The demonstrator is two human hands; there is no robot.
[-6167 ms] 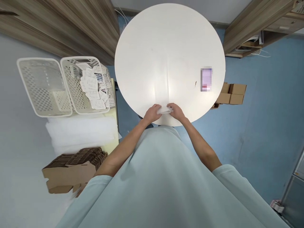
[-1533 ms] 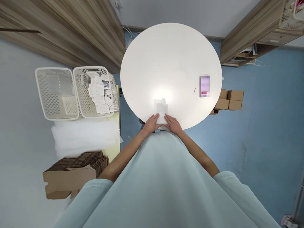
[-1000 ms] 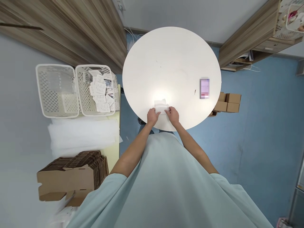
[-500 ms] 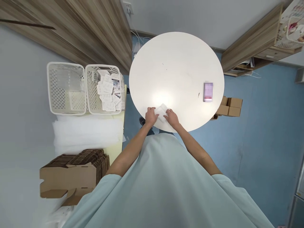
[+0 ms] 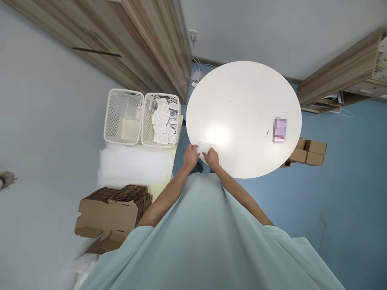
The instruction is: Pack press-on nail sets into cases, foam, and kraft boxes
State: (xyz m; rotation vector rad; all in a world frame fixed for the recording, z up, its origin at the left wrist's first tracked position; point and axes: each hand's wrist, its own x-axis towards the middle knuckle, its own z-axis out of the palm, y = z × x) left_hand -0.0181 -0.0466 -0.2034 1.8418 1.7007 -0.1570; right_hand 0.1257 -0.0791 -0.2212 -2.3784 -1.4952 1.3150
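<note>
A small white packet (image 5: 204, 148) that looks like a folded foam sheet is between my hands at the near left edge of the round white table (image 5: 242, 96). My left hand (image 5: 191, 156) grips its left side, thumb on top. From the right, my right hand (image 5: 212, 158) holds the other side, with its thumb pressed on the near corner. Anything wrapped inside the foam is hidden. Far to the right on the table lies a flat purple item (image 5: 280, 130), blurred out.
On the left, a white basket (image 5: 145, 121) holds many printed slips beside a second basket (image 5: 106, 121). Nearer are a stack of white foam sheets (image 5: 133, 166) and flattened cardboard boxes (image 5: 105, 213). Brown boxes (image 5: 315, 152) stand right of the table, near a wooden cabinet (image 5: 338, 76).
The view has swung left, so the table appears farther right. My hands have drawn closer together and toward the table's left edge, and the white foam looks more compact and squared.
</note>
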